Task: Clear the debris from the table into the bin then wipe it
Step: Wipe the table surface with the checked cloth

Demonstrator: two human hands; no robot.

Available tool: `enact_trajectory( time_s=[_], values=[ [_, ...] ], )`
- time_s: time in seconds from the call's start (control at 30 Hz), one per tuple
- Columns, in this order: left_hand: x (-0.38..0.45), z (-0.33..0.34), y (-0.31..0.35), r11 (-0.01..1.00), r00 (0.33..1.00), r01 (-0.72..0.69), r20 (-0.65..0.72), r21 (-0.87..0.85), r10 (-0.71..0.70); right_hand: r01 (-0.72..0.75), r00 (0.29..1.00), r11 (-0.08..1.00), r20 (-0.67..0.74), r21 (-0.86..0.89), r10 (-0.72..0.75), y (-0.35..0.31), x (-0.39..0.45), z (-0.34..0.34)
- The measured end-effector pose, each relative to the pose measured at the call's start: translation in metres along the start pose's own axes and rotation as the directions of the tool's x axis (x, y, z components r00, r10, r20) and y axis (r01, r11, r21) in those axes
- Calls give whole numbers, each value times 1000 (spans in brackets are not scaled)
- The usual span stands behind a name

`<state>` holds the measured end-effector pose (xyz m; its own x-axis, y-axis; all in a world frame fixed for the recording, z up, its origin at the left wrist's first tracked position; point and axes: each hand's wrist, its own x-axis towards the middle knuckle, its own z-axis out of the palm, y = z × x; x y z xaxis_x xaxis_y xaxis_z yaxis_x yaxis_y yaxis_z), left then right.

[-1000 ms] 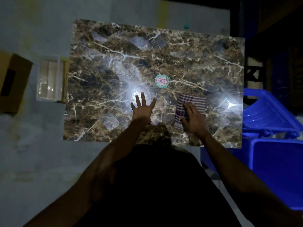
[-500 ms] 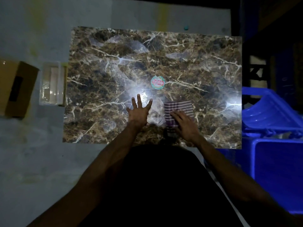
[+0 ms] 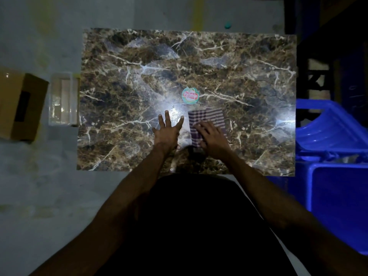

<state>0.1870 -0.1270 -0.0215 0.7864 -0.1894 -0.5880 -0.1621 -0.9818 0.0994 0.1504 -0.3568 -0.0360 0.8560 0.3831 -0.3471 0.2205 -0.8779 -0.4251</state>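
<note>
Surroundings: dim room, pale floor, a cardboard box [image 3: 22, 105] and a clear container [image 3: 63, 100] left of the bench.
Bench [image 3: 139, 62]: glossy marble-patterned top with a round sticker [image 3: 190, 95] near the middle; no loose debris visible.
Cloth [image 3: 207, 120]: checked, folded, lying flat just right of centre; probably soft and light, best pressed under a flat palm.
Right hand [image 3: 214, 137]: fingers spread, pressing on the cloth.
Left hand [image 3: 167, 131]: flat, fingers splayed on the bench, holding nothing.
Bin [image 3: 338, 196]: blue, beside the right edge.
</note>
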Motion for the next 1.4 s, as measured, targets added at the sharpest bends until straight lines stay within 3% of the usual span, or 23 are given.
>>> enact_trajectory(
  time_s=[0.07,0.17,0.37,0.53,0.7,0.83,0.97,1.1,1.2,1.3,1.4],
  values=[
    [0,1,0,1000,1000,-5,-15,-17,4,13,999,1000,47,-25,-12,22,-32,-1],
    [0,0,0,1000,1000,-2,-19,-17,2,-56,998,998,3,-15,56,62,-45,-19],
    [-2,0,2,1000,999,17,-47,-7,-17,-241,960,969,-133,43,245,57,45,-40],
    [-2,0,1,1000,999,9,-35,-24,-10,-130,988,990,-70,58,134,5,54,-22],
    [-1,2,3,1000,999,11,-48,-28,-12,35,999,999,41,-18,-34,39,-21,-11],
    [2,5,4,1000,997,21,-70,-10,-22,-153,985,988,-86,-9,152,96,-23,-36],
    [3,8,11,999,997,43,-61,23,-42,-317,933,947,-166,42,320,87,45,-55],
    [3,14,13,998,997,54,-49,20,-53,-261,950,964,-165,47,265,46,77,-38],
    [4,16,12,997,996,52,-71,57,-47,-88,992,996,-87,30,91,21,48,-12],
    [2,16,12,997,995,52,-92,55,-47,65,997,998,-30,-2,-65,36,-3,1],
    [1,19,12,998,993,48,-111,48,-43,9,1000,1000,-16,26,-9,76,-48,-7]
  ],
)
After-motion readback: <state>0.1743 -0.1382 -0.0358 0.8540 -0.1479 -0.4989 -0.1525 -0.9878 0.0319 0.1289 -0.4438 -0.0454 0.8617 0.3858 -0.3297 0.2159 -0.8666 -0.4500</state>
